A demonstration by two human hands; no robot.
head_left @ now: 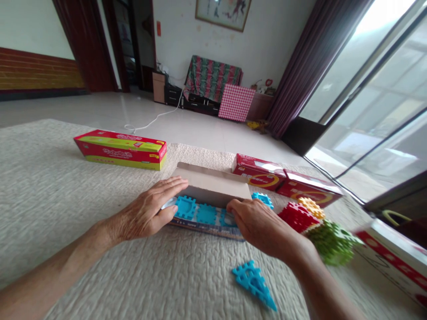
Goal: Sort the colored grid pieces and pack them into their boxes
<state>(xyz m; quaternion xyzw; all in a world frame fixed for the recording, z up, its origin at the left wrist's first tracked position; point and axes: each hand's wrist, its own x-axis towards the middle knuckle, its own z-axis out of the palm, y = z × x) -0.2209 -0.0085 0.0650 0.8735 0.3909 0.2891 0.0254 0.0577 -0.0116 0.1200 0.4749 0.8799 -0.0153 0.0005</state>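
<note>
An open cardboard box with its flap standing up at the back lies on the quilted cover. Inside sit several blue toothed building tiles, side by side. At the box's left end is my left hand, fingers stretched along the rim and thumb apart near the front edge. My right hand reaches over the right end, its fingers curled down by the rightmost tile; what they hold, if anything, is hidden. Nearer to me lies a loose blue triangular tile. Another blue tile shows behind my right hand.
To the right are red tiles, yellow tiles and a stack of green tiles. A red and yellow-green box stands back left. Two red boxes stand back right, and a white and red box at far right.
</note>
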